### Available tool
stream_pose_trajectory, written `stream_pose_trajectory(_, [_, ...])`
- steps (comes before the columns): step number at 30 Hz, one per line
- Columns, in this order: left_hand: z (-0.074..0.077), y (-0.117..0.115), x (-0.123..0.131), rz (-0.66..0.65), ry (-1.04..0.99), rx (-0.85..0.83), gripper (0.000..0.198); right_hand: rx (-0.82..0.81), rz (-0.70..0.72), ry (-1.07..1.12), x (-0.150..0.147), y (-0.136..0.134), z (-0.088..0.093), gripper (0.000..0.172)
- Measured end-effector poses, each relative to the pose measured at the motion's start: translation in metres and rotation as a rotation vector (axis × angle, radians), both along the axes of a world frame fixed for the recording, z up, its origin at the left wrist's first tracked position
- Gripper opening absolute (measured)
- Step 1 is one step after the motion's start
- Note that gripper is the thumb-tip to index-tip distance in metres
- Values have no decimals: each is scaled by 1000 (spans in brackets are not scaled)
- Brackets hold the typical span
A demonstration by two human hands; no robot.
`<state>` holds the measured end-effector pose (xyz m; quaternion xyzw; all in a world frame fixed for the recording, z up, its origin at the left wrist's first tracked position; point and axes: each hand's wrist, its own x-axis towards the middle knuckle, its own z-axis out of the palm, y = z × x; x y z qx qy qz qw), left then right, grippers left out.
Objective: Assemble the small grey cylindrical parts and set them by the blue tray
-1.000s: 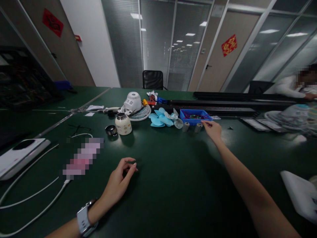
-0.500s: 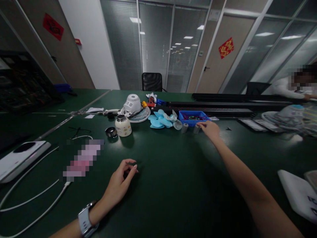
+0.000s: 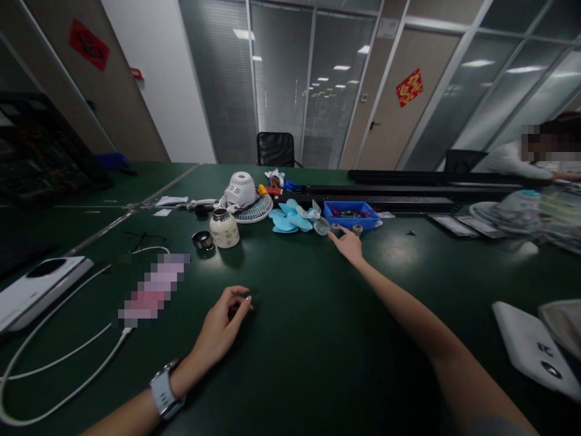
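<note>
My right hand (image 3: 348, 244) is stretched across the green table, thumb and fingers around a small metal cylinder (image 3: 336, 228); part of the cylinder is hidden behind them. Just to its right stands a second small metal cylinder (image 3: 357, 229), its lower part covered by the hand. Both are in front of a blue tray (image 3: 376, 216) containing coloured wires. Light-blue fan blades (image 3: 285, 219) and a clear fan blade (image 3: 322, 226) lie to the left. My left hand (image 3: 226, 318) rests on the table, holding nothing, with loosely curled fingers and the thumb apart.
An open cream bottle (image 3: 224, 231) stands beside its dark lid (image 3: 203, 241). White fan parts (image 3: 241, 192) are behind it. A white charging cable (image 3: 59, 412) curves across the left side. At right lies a white case (image 3: 529, 345); a person (image 3: 503, 162) sits farther back.
My right hand has moved left from the right-hand cylinder to the left-hand one. My left hand stays nearly where it was. The view has shifted slightly.
</note>
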<state>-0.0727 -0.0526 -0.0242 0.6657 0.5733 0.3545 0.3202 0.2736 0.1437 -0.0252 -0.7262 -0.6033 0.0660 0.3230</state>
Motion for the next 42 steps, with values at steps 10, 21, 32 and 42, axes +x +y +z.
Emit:
stream_pose_trajectory(10, [7,-5,13,-31,-11,96,27,23,314,184,-8,-60,-2,52])
stream_pose_trajectory(21, [9,19,72,-206,-49,275,22,-139,836,342,-93,-153,-8,35])
stream_pose_trajectory(32, [11,15,21,-153,29,190,14,-172,812,386,-83,-160,0,33])
stream_pose_trajectory(42, [-8,15,7,-244,365,139,21,-207,851,426,-63,-156,-2,30])
